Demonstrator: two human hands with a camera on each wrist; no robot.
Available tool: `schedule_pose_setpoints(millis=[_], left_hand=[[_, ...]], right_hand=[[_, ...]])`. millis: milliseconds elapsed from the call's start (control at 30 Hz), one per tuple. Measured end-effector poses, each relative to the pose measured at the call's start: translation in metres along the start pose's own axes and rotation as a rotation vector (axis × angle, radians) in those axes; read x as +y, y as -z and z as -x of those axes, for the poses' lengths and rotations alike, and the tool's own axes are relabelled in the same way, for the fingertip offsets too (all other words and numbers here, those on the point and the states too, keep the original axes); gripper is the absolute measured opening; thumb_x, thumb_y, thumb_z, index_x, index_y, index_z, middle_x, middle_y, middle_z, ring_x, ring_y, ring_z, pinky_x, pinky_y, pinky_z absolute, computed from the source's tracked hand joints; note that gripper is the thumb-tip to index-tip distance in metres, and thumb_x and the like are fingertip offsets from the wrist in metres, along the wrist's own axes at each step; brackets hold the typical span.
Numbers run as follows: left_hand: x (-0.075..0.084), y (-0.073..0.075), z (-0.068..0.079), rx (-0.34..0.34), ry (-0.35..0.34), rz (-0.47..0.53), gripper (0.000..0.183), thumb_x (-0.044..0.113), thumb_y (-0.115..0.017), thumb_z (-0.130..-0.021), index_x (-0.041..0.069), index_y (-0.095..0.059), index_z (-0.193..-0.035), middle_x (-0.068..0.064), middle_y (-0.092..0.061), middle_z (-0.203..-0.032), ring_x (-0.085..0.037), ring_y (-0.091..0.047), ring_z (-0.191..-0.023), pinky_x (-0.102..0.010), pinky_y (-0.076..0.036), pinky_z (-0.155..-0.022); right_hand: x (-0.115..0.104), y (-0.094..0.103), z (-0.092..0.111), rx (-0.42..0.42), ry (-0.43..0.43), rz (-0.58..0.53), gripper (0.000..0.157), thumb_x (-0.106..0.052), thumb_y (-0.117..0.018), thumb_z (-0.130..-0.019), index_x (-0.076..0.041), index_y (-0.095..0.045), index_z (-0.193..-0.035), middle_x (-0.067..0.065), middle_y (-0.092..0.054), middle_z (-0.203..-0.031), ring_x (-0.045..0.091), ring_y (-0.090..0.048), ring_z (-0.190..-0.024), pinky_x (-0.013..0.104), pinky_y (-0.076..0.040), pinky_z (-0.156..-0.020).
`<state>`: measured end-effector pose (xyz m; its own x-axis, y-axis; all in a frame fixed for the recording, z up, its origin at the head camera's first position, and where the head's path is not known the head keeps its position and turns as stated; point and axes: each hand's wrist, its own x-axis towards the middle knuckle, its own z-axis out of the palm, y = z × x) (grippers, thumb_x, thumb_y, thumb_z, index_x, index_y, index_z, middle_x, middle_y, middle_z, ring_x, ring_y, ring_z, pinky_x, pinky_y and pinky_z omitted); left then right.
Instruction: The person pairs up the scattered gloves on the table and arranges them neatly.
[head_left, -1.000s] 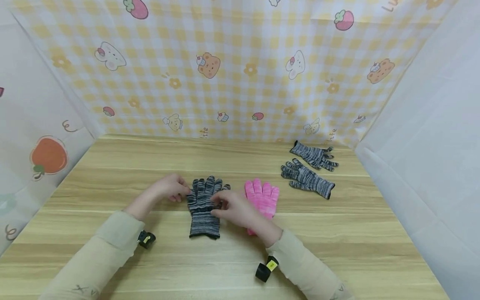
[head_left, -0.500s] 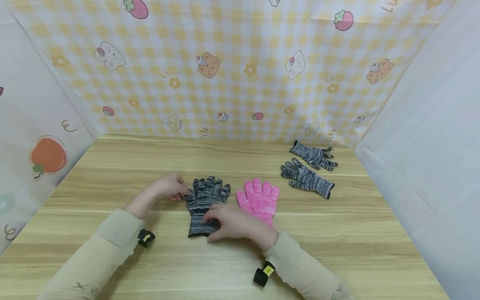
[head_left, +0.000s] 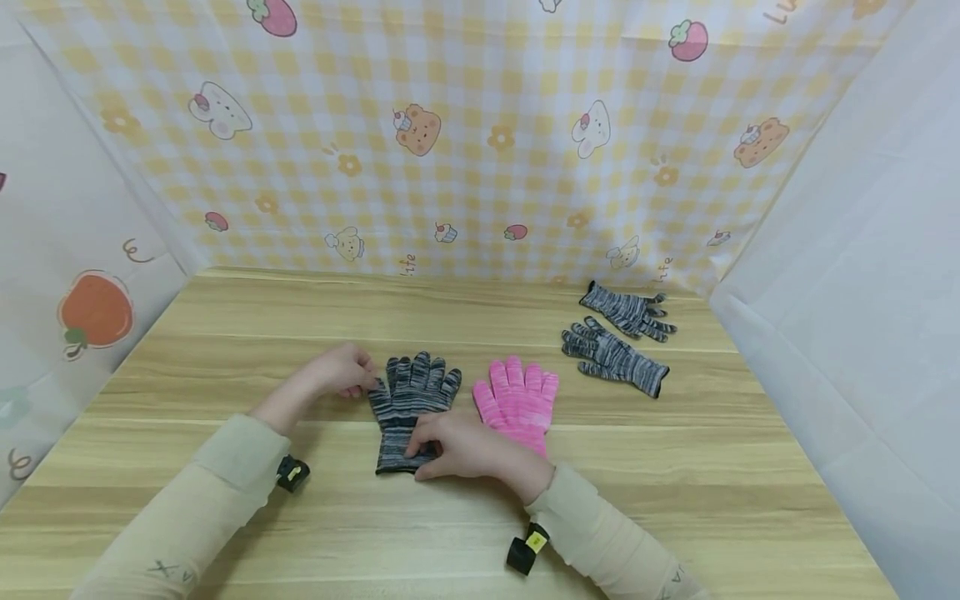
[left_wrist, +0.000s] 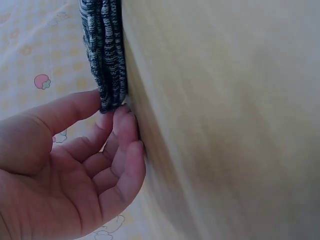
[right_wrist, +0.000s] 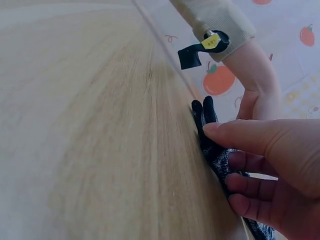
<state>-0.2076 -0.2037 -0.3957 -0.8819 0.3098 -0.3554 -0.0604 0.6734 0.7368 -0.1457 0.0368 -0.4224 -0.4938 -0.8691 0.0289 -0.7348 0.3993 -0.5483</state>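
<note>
A grey-and-black striped knit glove [head_left: 408,404] lies flat near the middle of the table, fingers pointing away and dark-edged cuff toward me. My left hand [head_left: 345,372] pinches the tip of its thumb from the left. Close up in the left wrist view, the knit tip [left_wrist: 107,60] sits between my thumb and fingers. My right hand [head_left: 465,446] is curled at the cuff's right corner, thumb at the hem and fingertips on the knit. Two dark ends of the glove [right_wrist: 202,107] stick out past that thumb in the right wrist view.
To the right lies a pink glove [head_left: 517,400], its cuff partly hidden by my right hand and wrist. Two more grey-striped gloves [head_left: 618,358] lie at the back right. A yellow checked cloth [head_left: 465,192] hangs behind the wooden table [head_left: 262,325].
My right hand has moved down toward me from the glove's palm to its cuff. The striped glove has shifted slightly left, its thumb spread outward. My left hand has stayed at the thumb tip.
</note>
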Motion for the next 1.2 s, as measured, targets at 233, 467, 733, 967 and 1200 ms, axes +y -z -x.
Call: schedule_pose_setpoints(millis=[233,467,733,967,1200], left_hand=[[0.009,0.003,-0.008,0.042,-0.091,-0.015,0.016,0.002,-0.059,-0.089,-0.010,-0.064,-0.098,-0.011,-0.063,-0.077,-0.016,-0.055,-0.058,-0.029,-0.048,-0.054],[0.016,0.001,-0.022,0.022,-0.117,-0.066,0.034,0.008,-0.058,-0.093,-0.008,-0.058,-0.123,-0.011,-0.060,-0.072,-0.014,-0.047,-0.048,-0.028,-0.046,-0.052],[0.020,0.000,-0.033,-0.016,-0.115,-0.122,0.027,0.010,-0.059,-0.093,-0.005,-0.064,-0.115,-0.015,-0.064,-0.106,-0.013,-0.048,-0.048,-0.030,-0.048,-0.053],[0.016,-0.003,-0.038,-0.012,-0.130,-0.119,0.010,0.007,-0.064,-0.090,-0.003,-0.065,-0.089,-0.005,-0.061,-0.077,-0.013,-0.050,-0.052,-0.026,-0.045,-0.050],[0.020,0.001,-0.031,0.030,-0.091,-0.100,0.012,0.002,-0.061,-0.090,-0.007,-0.066,-0.085,-0.008,-0.062,-0.075,-0.014,-0.052,-0.057,-0.028,-0.048,-0.055]], right_hand=[[0.001,-0.001,0.000,0.000,-0.032,-0.030,0.022,-0.024,-0.079,-0.080,-0.015,-0.072,-0.100,-0.012,-0.058,-0.091,0.000,-0.048,-0.067,0.011,-0.041,-0.061],[0.001,0.000,0.000,-0.008,-0.069,-0.074,0.022,-0.024,-0.079,-0.081,-0.016,-0.072,-0.100,-0.013,-0.056,-0.090,0.000,-0.047,-0.067,0.012,-0.042,-0.060],[0.001,0.000,0.000,-0.003,-0.067,-0.085,0.022,-0.023,-0.079,-0.080,-0.016,-0.072,-0.099,-0.013,-0.056,-0.090,0.000,-0.047,-0.065,0.012,-0.042,-0.059],[-0.001,0.000,0.000,-0.001,-0.073,-0.084,0.022,-0.023,-0.079,-0.080,-0.015,-0.072,-0.099,-0.011,-0.056,-0.090,0.000,-0.046,-0.065,0.012,-0.042,-0.059],[0.000,-0.002,0.000,-0.001,-0.078,-0.076,0.023,-0.023,-0.079,-0.080,-0.016,-0.072,-0.099,-0.013,-0.056,-0.090,0.000,-0.047,-0.067,0.012,-0.042,-0.061]])
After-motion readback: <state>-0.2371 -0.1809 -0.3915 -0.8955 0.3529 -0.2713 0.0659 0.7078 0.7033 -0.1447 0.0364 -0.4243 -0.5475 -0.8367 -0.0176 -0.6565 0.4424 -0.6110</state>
